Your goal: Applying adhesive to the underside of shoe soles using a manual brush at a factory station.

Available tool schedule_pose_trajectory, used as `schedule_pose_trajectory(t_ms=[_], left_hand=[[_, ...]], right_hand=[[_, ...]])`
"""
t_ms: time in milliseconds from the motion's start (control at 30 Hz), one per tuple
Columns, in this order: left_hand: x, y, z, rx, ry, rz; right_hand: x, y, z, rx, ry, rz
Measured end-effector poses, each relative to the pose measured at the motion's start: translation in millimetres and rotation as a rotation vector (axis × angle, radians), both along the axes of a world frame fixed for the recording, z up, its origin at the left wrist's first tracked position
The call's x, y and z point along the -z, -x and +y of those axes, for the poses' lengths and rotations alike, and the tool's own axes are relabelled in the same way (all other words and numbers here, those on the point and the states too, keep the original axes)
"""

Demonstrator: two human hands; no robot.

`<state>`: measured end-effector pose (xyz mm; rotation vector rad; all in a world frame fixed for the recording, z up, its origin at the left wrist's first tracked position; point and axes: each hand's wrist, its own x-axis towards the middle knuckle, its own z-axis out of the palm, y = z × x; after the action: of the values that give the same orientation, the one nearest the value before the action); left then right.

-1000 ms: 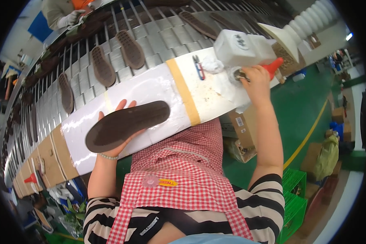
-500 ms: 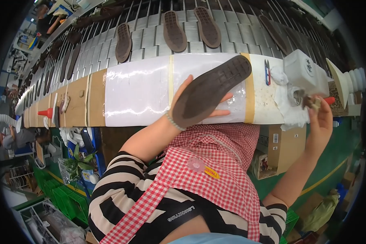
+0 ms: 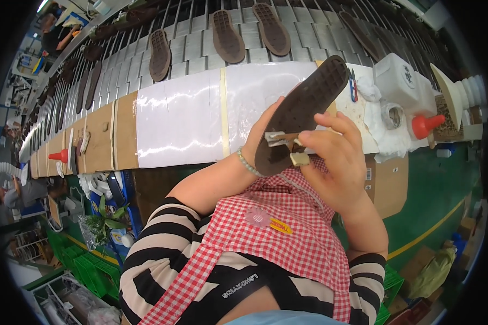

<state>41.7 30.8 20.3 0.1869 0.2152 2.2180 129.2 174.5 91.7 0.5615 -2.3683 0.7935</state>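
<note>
My left hand (image 3: 261,129), a beaded bracelet at its wrist, grips a dark brown shoe sole (image 3: 303,103) from beneath. The sole is tilted, its toe end up to the right and its raised grid pattern showing. Over its lower end, my right hand (image 3: 339,160) pinches a small flat brush (image 3: 279,139) with a pale, whitish tip that appears to touch the sole. A yellowish block-like piece (image 3: 299,158) shows beside the right fingers; whether it belongs to the brush cannot be told. Most of the left fingers are hidden behind the sole.
More soles (image 3: 228,35) lie on the slatted metal conveyor (image 3: 195,32) beyond the covered worktable (image 3: 179,119). At the right are snips (image 3: 353,86), a white plastic container (image 3: 397,81), a clear cup (image 3: 392,116) and a red cone-shaped nozzle (image 3: 427,125).
My right hand has come from the cup area at the right to the sole, bringing the brush. The sole has shifted slightly right and tilted more steeply.
</note>
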Motion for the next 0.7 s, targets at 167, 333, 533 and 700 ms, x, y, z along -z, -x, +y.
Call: schedule_pose_trajectory(t_ms=[167, 333, 533, 700], left_hand=[[-11.3, -2.7, 5.6, -0.007, 0.052, -0.058], [8.6, 0.9, 3.2, 0.051, -0.063, -0.054], [-3.6, 0.9, 4.2, -0.022, 0.182, 0.002], [11.9, 1.3, 3.1, -0.017, 0.046, 0.015]], right_hand=[[1.9, -8.3, -0.8, -0.122, -0.025, -0.056], [-0.2, -5.6, 0.1, -0.053, -0.035, -0.039], [-2.2, -12.4, 0.3, -0.196, -0.083, -0.131], [-4.6, -3.2, 3.3, -0.145, -0.071, -0.048]])
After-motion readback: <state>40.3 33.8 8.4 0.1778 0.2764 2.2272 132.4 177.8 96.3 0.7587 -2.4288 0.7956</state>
